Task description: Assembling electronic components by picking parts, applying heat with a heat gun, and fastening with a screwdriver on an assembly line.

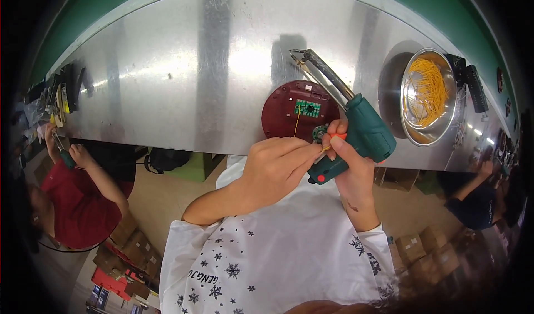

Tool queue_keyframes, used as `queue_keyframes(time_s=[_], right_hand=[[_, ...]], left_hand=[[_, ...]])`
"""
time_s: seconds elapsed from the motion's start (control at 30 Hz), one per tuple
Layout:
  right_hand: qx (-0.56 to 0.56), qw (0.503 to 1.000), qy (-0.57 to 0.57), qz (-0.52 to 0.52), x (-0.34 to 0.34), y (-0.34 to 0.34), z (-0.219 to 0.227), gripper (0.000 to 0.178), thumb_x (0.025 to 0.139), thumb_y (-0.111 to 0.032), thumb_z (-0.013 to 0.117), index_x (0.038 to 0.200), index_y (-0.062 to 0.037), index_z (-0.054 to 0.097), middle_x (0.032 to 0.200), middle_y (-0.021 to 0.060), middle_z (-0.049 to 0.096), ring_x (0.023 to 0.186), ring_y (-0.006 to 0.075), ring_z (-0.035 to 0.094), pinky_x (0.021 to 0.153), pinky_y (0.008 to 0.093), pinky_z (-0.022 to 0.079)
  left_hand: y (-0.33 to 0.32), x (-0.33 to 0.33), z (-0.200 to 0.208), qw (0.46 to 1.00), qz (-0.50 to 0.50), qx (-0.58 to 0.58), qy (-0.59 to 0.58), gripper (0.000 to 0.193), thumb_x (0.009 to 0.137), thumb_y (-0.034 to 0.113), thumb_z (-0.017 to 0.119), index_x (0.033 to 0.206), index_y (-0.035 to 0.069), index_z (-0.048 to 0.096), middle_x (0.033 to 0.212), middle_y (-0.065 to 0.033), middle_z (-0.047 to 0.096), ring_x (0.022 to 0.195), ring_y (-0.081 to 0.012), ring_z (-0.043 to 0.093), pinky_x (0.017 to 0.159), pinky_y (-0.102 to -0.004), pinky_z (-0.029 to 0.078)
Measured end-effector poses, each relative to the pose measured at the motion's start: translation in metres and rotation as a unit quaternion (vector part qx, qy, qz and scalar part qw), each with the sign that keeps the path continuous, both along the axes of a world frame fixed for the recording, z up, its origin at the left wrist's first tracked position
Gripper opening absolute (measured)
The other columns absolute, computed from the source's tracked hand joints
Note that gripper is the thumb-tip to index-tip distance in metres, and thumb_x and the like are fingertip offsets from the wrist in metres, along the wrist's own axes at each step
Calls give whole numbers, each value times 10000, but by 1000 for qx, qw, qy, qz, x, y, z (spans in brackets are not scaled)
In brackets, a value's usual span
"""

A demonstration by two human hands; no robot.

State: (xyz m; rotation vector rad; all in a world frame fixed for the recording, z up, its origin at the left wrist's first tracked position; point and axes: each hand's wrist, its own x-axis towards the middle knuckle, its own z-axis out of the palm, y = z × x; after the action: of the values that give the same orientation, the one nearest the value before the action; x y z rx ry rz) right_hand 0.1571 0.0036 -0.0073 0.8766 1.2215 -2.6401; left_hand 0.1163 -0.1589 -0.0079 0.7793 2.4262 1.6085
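Note:
A round dark-red housing [283, 114] lies on the metal table [194, 63], with a small green circuit board [307, 109] inside it and a thin yellow wire [297, 120] running down from the board. My right hand [356, 172] grips a green soldering gun [364, 130] whose metal tip points up and left past the housing. My left hand [275, 166] pinches a small round dark part [320, 132] at the housing's lower right edge, right next to my right hand's fingers.
A steel bowl [414, 130] full of yellow wire pieces stands to the right. Another person in red works at the far left [72, 203], and one in dark blue at the far right [475, 203]. Cardboard boxes [414, 247] lie on the floor below.

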Motion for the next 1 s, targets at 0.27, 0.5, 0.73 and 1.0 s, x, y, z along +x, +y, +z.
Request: queue_keyframes(time_s=[0.27,0.5,0.73,1.0], right_hand=[[11,1000,-12,3,-1,-3,3,230,825,61,657,1023,-24,578,1041,83,587,821,119,576,708,252,472],[24,1000,-10,-17,1,-6,4,221,831,62,648,1022,-21,571,1038,88,574,830,140,585,714,262,473],[111,994,14,14,23,24,3,207,835,-41,640,1009,-29,528,1040,103,538,852,186,583,706,268,443],[237,966,-15,102,52,53,18,212,783,-53,700,956,-25,580,976,89,599,770,156,610,629,285,489]], left_hand=[[3,4,0,1000,20,-5,-6,156,746,-24,743,894,5,703,758,-92,681,563,-217,615,490,-293,447],[4,11,-3,995,52,-18,79,204,721,-24,762,915,28,723,773,-62,683,589,-198,593,503,-280,413],[4,-3,-13,987,157,-23,16,178,720,-17,758,886,43,732,1139,-124,644,939,-237,537,681,-316,428],[8,-9,-23,986,163,5,-37,57,754,-13,713,799,14,691,1304,-161,569,1120,-316,514,924,-374,433]])
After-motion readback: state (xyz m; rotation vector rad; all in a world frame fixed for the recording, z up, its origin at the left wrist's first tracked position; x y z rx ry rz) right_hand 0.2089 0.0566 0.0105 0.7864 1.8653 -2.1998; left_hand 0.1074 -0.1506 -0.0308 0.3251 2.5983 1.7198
